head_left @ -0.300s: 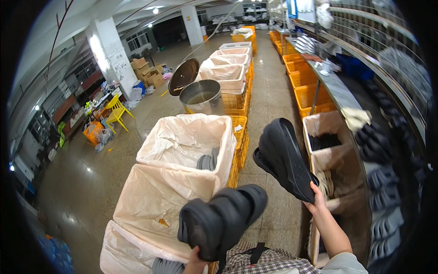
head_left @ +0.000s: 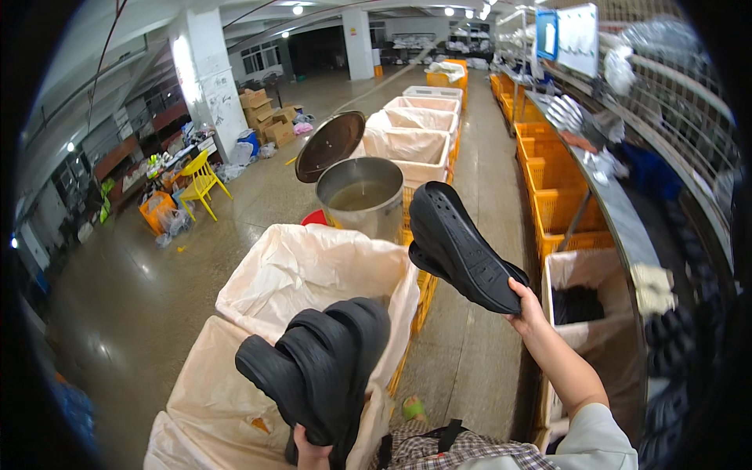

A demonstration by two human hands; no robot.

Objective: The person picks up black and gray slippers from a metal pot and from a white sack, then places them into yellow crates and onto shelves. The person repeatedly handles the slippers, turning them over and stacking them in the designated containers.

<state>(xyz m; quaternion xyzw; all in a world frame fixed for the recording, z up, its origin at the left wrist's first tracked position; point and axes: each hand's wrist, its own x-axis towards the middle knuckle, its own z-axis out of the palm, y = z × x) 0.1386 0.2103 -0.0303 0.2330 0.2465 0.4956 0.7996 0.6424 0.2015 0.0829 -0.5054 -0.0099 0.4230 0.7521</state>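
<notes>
My left hand (head_left: 312, 448) is closed around the lower end of a stack of black foam slippers (head_left: 321, 364). The stack is held tilted above the near crates on the left, which are lined with pale plastic sheeting. My right hand (head_left: 529, 307) pinches the end of more black slippers (head_left: 462, 254) over the aisle. A sole with small holes faces up there, with another slipper partly hidden behind it. Beyond the left stack stands a lined crate (head_left: 270, 270); the slippers block part of its inside.
A metal drum (head_left: 360, 211) of murky liquid stands past the crates, its brown lid (head_left: 330, 147) tilted beside it. On the right, a long bench (head_left: 603, 184) runs above orange crates (head_left: 560, 200) and a lined crate (head_left: 583, 262) holding dark pieces. A yellow chair (head_left: 202, 184) stands far left.
The stack in my left hand has moved left and up over the crates. My right hand's slippers have risen and shifted left, turning the sole more into view. The view itself has shifted.
</notes>
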